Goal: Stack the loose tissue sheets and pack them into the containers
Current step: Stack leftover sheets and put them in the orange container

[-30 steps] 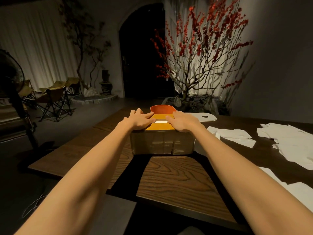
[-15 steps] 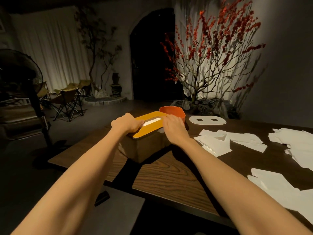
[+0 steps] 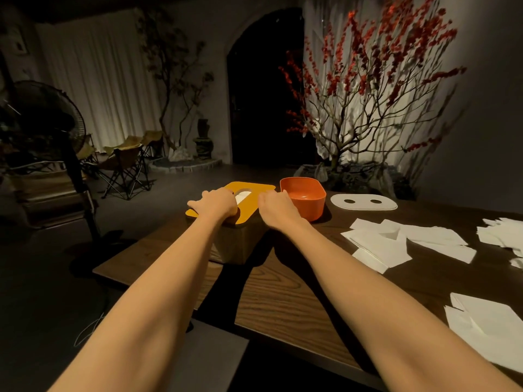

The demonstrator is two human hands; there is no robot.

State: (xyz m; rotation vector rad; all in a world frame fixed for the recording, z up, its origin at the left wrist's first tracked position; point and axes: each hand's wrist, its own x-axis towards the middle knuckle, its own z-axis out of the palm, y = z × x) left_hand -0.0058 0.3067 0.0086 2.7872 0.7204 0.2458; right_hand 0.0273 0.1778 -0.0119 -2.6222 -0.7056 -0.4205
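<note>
A: Yellow lid (image 3: 256, 198) sits on the brown tissue box (image 3: 236, 244), near the left end of the wooden surface (image 3: 285, 301). White tissue (image 3: 243, 197) shows through the lid's slot.

B: Hands?

A: Left hand (image 3: 216, 203) lies on top of the lid, fingers flat and slightly spread, pressing down, grip loose, not curled round anything. Right hand (image 3: 276, 206) is at the right edge of the lid, fingers bent down over it. Fingertips are hidden by the back of the hand, so I cannot tell whether that grip pinches the lid edge or only rests there.

B: Second container?

A: Orange tub (image 3: 307, 202), open top, just beside the box on its right, touching or nearly so. Looks empty inside, dim light though.

B: Its lid?

A: White oval lid (image 3: 363, 202) with two dark holes, flat on the surface, right of the tub, apart from it.

B: Loose sheets?

A: Scattered pile of tissue sheets (image 3: 396, 241) right of the arms, overlapping, some folded. Another pile (image 3: 501, 234) at the far right edge. A third batch (image 3: 492, 326) near the front right corner, partly cut off.

B: Background?

A: Red-blossom branches (image 3: 376, 80) behind the surface, standing fan (image 3: 45, 123) at left, folding chairs (image 3: 124, 162) by the curtain
</note>
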